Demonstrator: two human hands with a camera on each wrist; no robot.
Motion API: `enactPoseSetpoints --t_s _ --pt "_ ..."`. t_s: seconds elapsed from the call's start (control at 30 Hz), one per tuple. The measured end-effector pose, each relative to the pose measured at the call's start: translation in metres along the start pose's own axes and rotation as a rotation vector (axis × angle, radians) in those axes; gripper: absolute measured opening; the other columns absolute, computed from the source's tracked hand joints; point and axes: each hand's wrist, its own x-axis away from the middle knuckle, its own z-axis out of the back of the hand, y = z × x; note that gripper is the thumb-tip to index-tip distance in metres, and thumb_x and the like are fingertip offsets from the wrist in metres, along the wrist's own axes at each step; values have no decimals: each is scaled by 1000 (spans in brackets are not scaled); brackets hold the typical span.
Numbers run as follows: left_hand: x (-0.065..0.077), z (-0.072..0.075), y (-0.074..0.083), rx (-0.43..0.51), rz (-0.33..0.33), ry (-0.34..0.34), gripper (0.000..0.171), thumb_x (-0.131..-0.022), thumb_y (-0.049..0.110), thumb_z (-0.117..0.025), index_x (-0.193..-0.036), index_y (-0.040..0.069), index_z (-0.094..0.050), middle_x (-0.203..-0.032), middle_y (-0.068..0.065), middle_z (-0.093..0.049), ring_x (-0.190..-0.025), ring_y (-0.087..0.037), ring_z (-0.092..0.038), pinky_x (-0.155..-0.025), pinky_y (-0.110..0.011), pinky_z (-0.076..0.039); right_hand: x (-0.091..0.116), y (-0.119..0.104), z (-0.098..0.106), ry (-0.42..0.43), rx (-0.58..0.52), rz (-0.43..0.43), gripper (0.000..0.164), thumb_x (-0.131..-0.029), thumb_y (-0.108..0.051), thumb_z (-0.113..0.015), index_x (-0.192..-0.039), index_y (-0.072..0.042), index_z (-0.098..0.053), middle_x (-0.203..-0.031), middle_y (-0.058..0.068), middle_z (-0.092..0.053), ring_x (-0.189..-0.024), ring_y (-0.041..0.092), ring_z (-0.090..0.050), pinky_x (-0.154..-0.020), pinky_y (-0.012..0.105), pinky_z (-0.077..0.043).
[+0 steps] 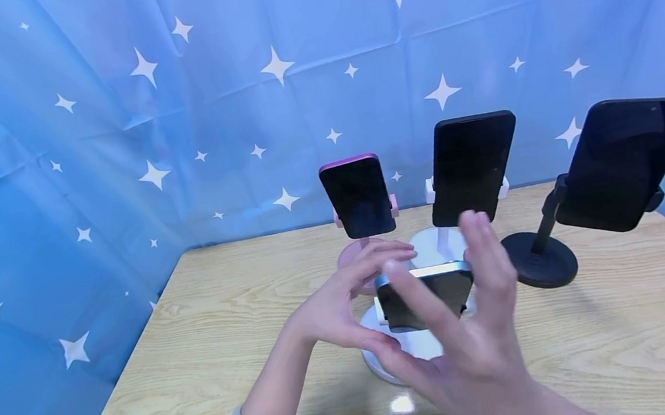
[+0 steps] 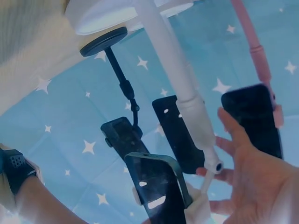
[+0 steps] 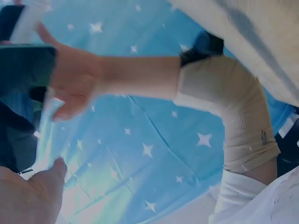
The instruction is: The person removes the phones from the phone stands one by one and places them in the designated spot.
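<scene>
A phone (image 1: 451,289) with a pale blue edge sits sideways in the white clamp of a white phone stand (image 1: 419,342), low in front of me. My left hand (image 1: 333,311) curves loosely around its left side, thumb below and fingers above. In the left wrist view those fingers are spread beside the clamp. My right hand (image 1: 478,347) is raised in front of the phone, slightly blurred, fingers extended and overlapping the screen. In the right wrist view the phone (image 3: 25,70) shows at the left edge, between both hands.
Behind stand a pink stand with a pink-edged phone (image 1: 358,195), a white stand with a black phone (image 1: 473,167), and, at right, a black stand (image 1: 539,261) with a larger black device (image 1: 629,162). A starry blue curtain (image 1: 222,64) borders the wooden table (image 1: 211,326).
</scene>
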Motion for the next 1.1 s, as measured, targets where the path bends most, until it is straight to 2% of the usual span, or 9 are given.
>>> enactPoseSetpoints --t_s 0.07,0.13,0.3,0.4,0.57,0.8,0.87,1.0,1.1 --pt "-4 0 -3 -20 -48 -20 78 -79 48 -66 -132 -3 -38 -136 -17 -38 -130 -25 -25 -97 -36 -41 -16 -14 -5 -29 65 15 70 -59 -46 -82 -116 -11 -62 -131 39 -30 -119 57 -27 -97 68 -20" --pt "-8 0 -5 -81 -89 -11 68 -77 39 -70 -126 -2 -44 -129 -16 -46 -125 -23 -33 -87 -27 -45 -29 -24 -7 -60 138 14 64 -66 -42 -78 -118 -10 -61 -131 35 -36 -119 52 -34 -96 67 -21" --pt "-13 3 -6 -287 -141 61 61 -59 19 -79 -113 6 -54 -115 -9 -56 -103 -14 -45 -73 -22 -38 -24 -19 -13 -80 273 13 62 -66 -42 -78 -116 -10 -61 -122 26 -48 -114 40 -45 -91 62 -27" --pt "-15 4 -6 -275 -168 67 58 -59 16 -79 -110 6 -55 -111 -10 -57 -104 -16 -47 -86 -27 -39 -26 -18 -15 -69 288 21 50 -72 -38 -74 -110 -8 -62 -111 25 -52 -106 38 -48 -86 59 -30" --pt "-19 5 -7 -222 -220 73 49 -59 9 -74 -104 4 -54 -102 -10 -59 -99 -18 -52 -87 -29 -42 -40 -26 -12 -53 284 20 32 -77 -23 -64 -103 -4 -60 -100 25 -51 -95 36 -48 -74 56 -31" --pt "-15 5 -7 -238 -123 57 50 -59 12 -75 -105 5 -57 -107 -7 -57 -104 -17 -45 -85 -28 -38 42 29 -36 -40 319 -6 57 -57 -37 -80 -110 -22 -65 -110 18 -54 -105 36 -48 -76 63 -26" --pt "-13 5 -6 -219 -82 44 52 -59 12 -75 -107 5 -57 -110 -7 -56 -110 -18 -42 -87 -29 -36 27 19 -33 -36 306 -8 45 -63 -33 -76 -104 -18 -66 -105 20 -54 -100 35 -49 -72 60 -27" --pt "-10 6 -6 -177 -45 25 53 -60 10 -75 -109 3 -56 -112 -9 -54 -115 -22 -39 -90 -31 -33 -42 -27 -17 -32 270 6 24 -76 -19 -57 -95 -5 -62 -90 25 -50 -86 35 -47 -63 52 -25" --pt "-10 7 -6 -170 -49 20 55 -59 10 -76 -110 2 -55 -112 -10 -54 -114 -22 -39 -88 -30 -36 -44 -30 -16 -46 275 -3 25 -77 -18 -57 -98 -6 -61 -92 24 -51 -87 33 -48 -64 53 -26"
